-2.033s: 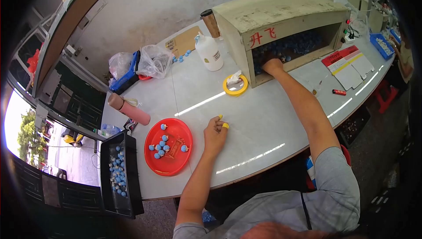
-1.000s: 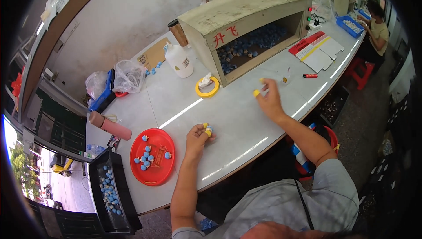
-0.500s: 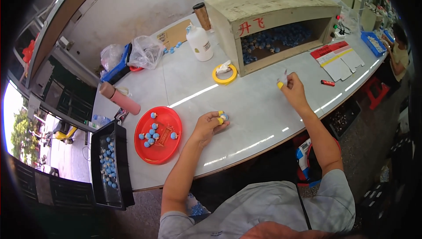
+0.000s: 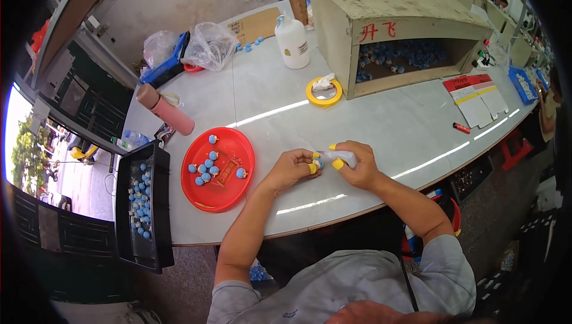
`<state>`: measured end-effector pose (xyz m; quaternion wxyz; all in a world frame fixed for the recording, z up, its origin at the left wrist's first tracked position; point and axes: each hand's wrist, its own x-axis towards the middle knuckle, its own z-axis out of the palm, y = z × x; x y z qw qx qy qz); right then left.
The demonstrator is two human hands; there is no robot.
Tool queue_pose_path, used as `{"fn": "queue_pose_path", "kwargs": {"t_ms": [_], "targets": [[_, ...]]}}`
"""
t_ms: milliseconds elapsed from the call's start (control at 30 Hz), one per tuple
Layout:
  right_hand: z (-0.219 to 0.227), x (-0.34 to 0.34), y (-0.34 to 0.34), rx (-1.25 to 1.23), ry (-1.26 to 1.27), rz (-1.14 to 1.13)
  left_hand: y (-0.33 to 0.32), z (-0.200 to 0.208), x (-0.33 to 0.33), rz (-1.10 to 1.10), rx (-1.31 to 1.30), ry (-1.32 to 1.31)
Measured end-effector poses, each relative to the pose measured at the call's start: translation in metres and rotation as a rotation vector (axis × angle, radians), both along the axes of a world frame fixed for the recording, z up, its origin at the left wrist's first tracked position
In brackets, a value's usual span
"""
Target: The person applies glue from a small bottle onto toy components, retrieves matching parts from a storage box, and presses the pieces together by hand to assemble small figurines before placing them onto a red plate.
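Between the fingertips of my left hand (image 4: pixel 291 170) is a small blue ball (image 4: pixel 319 163), partly hidden by the fingers. My right hand (image 4: pixel 362 168) is closed around a small translucent squeeze bottle (image 4: pixel 347 156), whose thin nozzle points at the ball. Whether the nozzle touches it I cannot tell. Yellow covers wrap the thumb and a fingertip of both hands. Left of my left hand lies a red round plate (image 4: pixel 245 163) with several blue balls (image 4: pixel 205 177), each with a pale tip.
At the far left is a black bin (image 4: pixel 159 205) of blue balls. A pink flask (image 4: pixel 170 114), white bottle (image 4: pixel 292 47) and yellow tape roll (image 4: pixel 325 101) stand beyond my hands. Behind is a beige open-fronted box (image 4: pixel 411 20) holding blue pieces. A red marker-like stick (image 4: pixel 461 128) lies right, near cards (image 4: pixel 476 100).
My right hand has come left and nearer with the squeeze bottle, from near the beige box to the ball in my left hand. The view has shifted slightly.
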<state>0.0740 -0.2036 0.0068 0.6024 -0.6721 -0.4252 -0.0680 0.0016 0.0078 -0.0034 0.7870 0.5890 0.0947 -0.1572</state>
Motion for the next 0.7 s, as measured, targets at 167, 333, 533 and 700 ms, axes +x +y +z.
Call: {"fn": "queue_pose_path", "kwargs": {"t_ms": [167,333,533,700], "targets": [[-0.0072,0.0011,0.0031,0.017,-0.321,0.023,0.0024,0.0025,-0.0028,-0.016,-0.005,0.013],[-0.0070,0.0030,0.0022,-0.044,-0.294,0.039,0.0009,0.0059,-0.0030,-0.026,0.020,0.023],[-0.0083,0.0027,0.0054,-0.048,-0.281,0.047,-0.0004,0.0097,-0.0023,-0.029,0.055,0.028],[-0.0087,0.0022,0.0070,-0.017,-0.317,0.028,-0.0003,0.0082,-0.0021,-0.024,0.042,0.022]]}}
